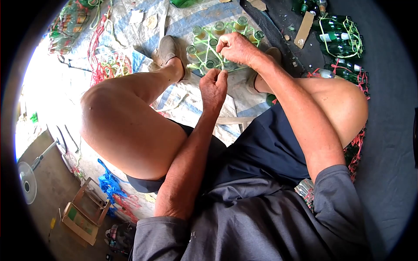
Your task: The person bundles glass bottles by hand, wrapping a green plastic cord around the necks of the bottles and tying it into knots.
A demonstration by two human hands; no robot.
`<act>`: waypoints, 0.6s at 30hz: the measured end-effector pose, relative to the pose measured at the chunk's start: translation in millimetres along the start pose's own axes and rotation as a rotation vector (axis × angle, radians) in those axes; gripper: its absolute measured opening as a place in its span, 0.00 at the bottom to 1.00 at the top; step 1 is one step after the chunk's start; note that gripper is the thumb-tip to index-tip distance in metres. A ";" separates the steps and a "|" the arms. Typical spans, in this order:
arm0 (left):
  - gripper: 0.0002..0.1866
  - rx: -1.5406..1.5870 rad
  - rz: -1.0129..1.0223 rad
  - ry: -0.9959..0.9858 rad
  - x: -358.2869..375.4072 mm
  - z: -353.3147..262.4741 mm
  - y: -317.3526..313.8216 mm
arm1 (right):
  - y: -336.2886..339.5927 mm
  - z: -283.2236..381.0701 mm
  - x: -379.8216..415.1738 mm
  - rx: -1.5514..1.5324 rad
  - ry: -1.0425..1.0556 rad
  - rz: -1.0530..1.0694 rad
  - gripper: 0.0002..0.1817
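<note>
— Green glass bottles, a cluster standing upright and bound with pale green plastic strapping (pixel 217 43), sit on the blue-and-white striped woven mat (pixel 191 21) between the seated person's feet. How is the bundle laid out?

— Rows of open bottle mouths face up, the strapping criss-crossing between the necks. It stands just beyond the beige shoe (pixel 167 50).

— And the right hand (pixel 235 48)?

— It rests on top of the bundle, fingers curled tight, pinching the strapping against the bottle necks.

— The left hand (pixel 213 85)?

— It is just on the near side of the bundle, thumb and fingertips closed together in a pinch; a thin strand seems to be held there, though it is too fine to say for sure.

— What else lies around the bundle?

— To its right, on the dark ground, more green bottles tied with green strapping (pixel 342 37) lie on their sides. To its left, a tangle of red plastic strapping (pixel 106 65) is spread over the mat.
</note>
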State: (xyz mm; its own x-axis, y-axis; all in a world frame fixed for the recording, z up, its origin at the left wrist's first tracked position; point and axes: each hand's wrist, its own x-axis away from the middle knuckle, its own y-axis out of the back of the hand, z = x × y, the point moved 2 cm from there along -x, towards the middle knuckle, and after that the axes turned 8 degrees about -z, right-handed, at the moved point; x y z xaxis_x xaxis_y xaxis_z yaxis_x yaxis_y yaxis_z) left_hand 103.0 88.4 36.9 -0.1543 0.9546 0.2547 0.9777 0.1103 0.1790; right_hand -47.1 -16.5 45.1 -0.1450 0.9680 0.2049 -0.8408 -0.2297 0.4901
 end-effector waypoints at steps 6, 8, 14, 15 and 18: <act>0.14 0.013 -0.019 -0.006 4.9 1.1 -2.7 | 1.2 4.9 0.5 0.056 -0.014 -0.013 0.08; 0.14 0.034 -0.034 -0.013 5.3 -1.6 -3.8 | 0.8 6.1 -0.1 0.116 -0.004 -0.023 0.09; 0.12 0.108 -0.051 0.062 3.1 2.7 -2.9 | 4.5 24.7 7.8 0.287 0.049 -0.048 0.09; 0.12 0.117 -0.053 0.055 3.2 1.9 -3.6 | 7.1 30.5 8.9 0.296 0.055 -0.050 0.08; 0.11 0.149 -0.061 0.045 5.5 2.2 -2.9 | 13.3 47.7 12.9 0.325 0.109 -0.057 0.06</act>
State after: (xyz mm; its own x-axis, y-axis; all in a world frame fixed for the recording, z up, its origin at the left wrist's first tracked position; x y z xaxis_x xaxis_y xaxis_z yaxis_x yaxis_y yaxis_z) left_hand 99.6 93.9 35.7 -0.2171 0.9318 0.2909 0.9761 0.2108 0.0532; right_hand -35.2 -11.9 94.6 -0.1722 0.9813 0.0864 -0.6417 -0.1783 0.7459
